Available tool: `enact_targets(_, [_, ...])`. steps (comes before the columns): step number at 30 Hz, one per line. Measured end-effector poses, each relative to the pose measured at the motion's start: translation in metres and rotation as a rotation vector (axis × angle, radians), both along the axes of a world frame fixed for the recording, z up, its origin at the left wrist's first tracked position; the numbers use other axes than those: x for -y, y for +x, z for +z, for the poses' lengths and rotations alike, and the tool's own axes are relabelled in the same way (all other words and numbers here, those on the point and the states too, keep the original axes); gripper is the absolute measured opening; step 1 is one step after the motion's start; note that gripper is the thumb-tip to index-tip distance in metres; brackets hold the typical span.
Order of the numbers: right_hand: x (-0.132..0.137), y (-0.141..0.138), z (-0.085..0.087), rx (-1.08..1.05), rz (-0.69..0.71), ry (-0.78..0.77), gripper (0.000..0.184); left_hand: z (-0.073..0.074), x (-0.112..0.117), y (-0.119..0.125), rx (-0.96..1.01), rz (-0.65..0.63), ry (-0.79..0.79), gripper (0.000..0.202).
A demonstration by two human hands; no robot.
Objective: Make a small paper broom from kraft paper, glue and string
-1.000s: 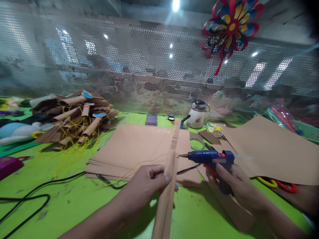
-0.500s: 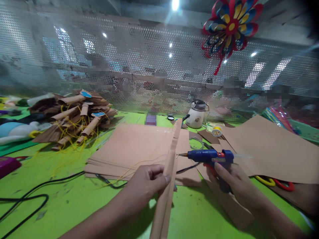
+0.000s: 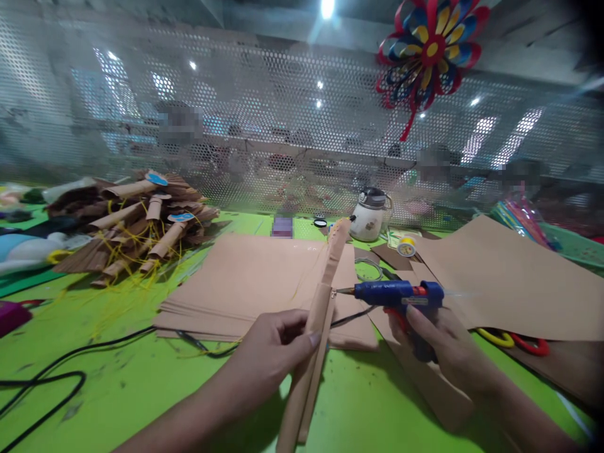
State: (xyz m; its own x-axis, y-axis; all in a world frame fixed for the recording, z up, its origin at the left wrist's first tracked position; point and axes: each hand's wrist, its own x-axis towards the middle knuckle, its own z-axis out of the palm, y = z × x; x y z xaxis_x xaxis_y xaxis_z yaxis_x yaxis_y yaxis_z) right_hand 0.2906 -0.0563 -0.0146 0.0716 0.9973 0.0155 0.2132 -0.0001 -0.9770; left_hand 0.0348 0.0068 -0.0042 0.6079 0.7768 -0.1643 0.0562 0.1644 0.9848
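My left hand [image 3: 274,352] is closed around a long folded strip of brown paper [image 3: 325,283], which stands tilted up from the green table [image 3: 141,377]. A blue hot glue gun [image 3: 401,299] with a red trigger sits in my right hand [image 3: 448,352], fingers wrapped round its grip. The gun's metal nozzle touches the right edge of the strip about halfway up. A clear glue stick pokes out of the gun's back.
A stack of brown paper sheets [image 3: 250,283] lies behind the strip, more sheets [image 3: 509,277] at the right. A heap of rolled paper fans with yellow cords [image 3: 141,220] sits at left. Black cables [image 3: 70,371], red-yellow scissors [image 3: 514,343], a white jug [image 3: 370,217], a tape roll [image 3: 406,246]. Perforated screen behind.
The strip has tipped slightly to the right at its top, and the glue gun nozzle has closed in from beside the strip to touch its edge.
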Motion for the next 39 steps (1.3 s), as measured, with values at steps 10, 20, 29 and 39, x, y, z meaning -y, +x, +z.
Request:
enact_targets(10, [-0.0013, 0.0040, -0.0059, -0.017, 0.038, 0.023, 0.046, 0.0046, 0.0035, 0.0005, 0.004, -0.010, 0.009, 0.032])
enact_targets(20, [0.0009, 0.0027, -0.0051, 0.019, 0.050, -0.026, 0.048, 0.0067, -0.0009, -0.0038, -0.029, -0.028, 0.012, 0.038])
enact_targets(29, [0.0000, 0.0002, -0.0027, -0.088, 0.063, 0.004, 0.043, 0.0064, 0.0002, -0.0051, -0.007, -0.059, -0.054, 0.040])
enact_targets(39, [-0.0018, 0.0002, -0.0016, 0.020, 0.087, -0.005, 0.046, 0.0064, 0.0000, -0.0060, 0.052, -0.090, -0.099, 0.044])
